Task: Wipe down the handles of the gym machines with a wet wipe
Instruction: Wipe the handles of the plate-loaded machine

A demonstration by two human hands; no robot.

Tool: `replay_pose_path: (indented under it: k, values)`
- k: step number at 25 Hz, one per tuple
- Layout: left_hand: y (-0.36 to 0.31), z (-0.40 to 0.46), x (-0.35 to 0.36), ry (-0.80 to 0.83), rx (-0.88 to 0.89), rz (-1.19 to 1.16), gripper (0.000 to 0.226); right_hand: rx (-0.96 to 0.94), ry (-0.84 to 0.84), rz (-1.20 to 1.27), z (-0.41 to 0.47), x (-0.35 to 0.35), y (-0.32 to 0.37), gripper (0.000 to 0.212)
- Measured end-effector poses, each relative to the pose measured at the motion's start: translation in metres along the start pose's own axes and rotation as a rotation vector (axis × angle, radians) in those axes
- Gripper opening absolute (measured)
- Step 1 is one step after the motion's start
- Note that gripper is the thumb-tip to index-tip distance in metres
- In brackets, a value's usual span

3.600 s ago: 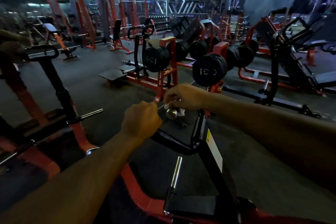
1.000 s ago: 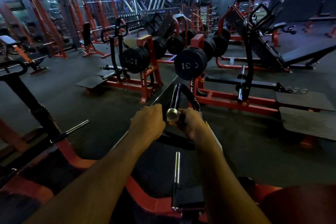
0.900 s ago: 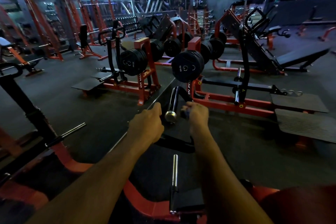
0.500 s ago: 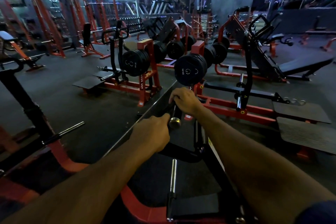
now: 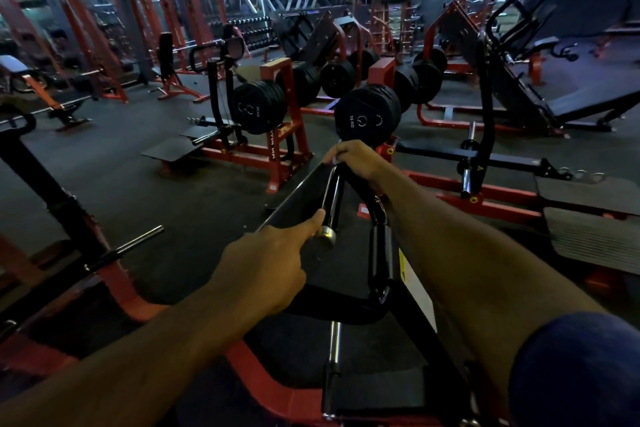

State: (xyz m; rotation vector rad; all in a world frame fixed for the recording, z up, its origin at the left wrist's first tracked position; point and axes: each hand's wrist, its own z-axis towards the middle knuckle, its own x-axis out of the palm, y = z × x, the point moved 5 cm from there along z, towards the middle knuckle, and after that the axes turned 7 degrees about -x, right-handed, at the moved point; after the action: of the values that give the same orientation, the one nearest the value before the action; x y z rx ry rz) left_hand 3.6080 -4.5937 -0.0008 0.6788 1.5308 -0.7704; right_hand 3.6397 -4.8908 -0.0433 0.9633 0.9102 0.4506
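Observation:
A black handle bar (image 5: 333, 194) with a chrome end cap (image 5: 325, 236) rises from the red and black machine in front of me. My right hand (image 5: 356, 159) grips the far end of this bar, and a bit of white wet wipe (image 5: 334, 160) shows under its fingers. My left hand (image 5: 266, 270) sits at the near end, fingers curled, its forefinger touching the bar beside the cap. A second padded black handle (image 5: 380, 253) stands just to the right.
A chrome peg (image 5: 335, 343) juts up from the machine's frame below the handles. Racks of black weight plates (image 5: 367, 114) on red frames stand ahead. A leg press machine (image 5: 512, 80) is at right, another red machine with a chrome peg (image 5: 128, 248) at left.
My right hand has slid along the bar from near the chrome cap to its far end. The left hand has stayed at the near end.

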Motion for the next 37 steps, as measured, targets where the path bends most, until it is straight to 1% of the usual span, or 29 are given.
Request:
replay_pose_path:
  k: [2,3,6,9,11,13,16,18,20,22,25,27,30,33,37]
  values:
    - [0.001,0.003,0.001,-0.014,-0.014,0.011,0.081,-0.006,0.148,-0.036,0.009,0.004,0.002,0.019]
    - [0.001,0.004,0.001,-0.027,-0.021,0.013,0.080,-0.025,0.172,-0.027,0.012,0.008,-0.001,0.021]
    - [0.002,0.005,0.003,-0.050,-0.047,-0.004,0.077,-0.041,0.145,0.103,0.014,0.018,-0.012,0.029]
    - [0.005,0.008,0.005,-0.058,-0.072,-0.002,0.079,0.103,0.182,0.354,0.009,0.018,-0.018,0.032]
    - [0.005,0.008,0.004,-0.063,-0.094,-0.002,0.082,0.175,0.225,0.450,0.005,0.015,-0.020,0.033]
    - [0.005,0.008,0.006,-0.055,-0.100,0.007,0.083,0.201,0.269,0.380,-0.001,0.011,-0.023,0.039]
    - [0.007,0.010,0.007,-0.040,-0.076,0.001,0.083,0.247,0.323,0.279,-0.012,0.008,-0.030,0.058]
    - [0.007,0.010,0.007,-0.048,-0.069,-0.019,0.083,0.292,0.343,0.312,-0.018,0.005,-0.039,0.065]
    - [0.007,0.008,0.007,-0.054,-0.073,-0.038,0.082,0.359,0.364,0.362,-0.030,0.005,-0.058,0.067]
    - [0.007,0.008,0.007,-0.078,-0.068,-0.029,0.080,0.426,0.313,0.473,-0.046,0.007,-0.086,0.069]
    - [0.009,0.011,0.008,-0.085,-0.057,-0.046,0.080,0.565,0.114,0.761,-0.067,0.019,-0.123,0.065]
    - [0.008,0.011,0.009,-0.076,-0.058,-0.044,0.080,0.635,0.010,0.849,-0.077,0.026,-0.129,0.058]
    - [0.009,0.010,0.009,-0.066,-0.039,-0.048,0.078,0.698,-0.097,0.736,-0.096,0.024,-0.119,0.060]
    - [0.008,0.010,0.008,-0.054,-0.010,-0.064,0.076,0.708,-0.217,0.587,-0.108,0.018,-0.112,0.066]
    - [0.005,0.008,0.007,-0.037,-0.015,-0.045,0.079,0.678,-0.220,0.337,-0.108,0.014,-0.113,0.076]
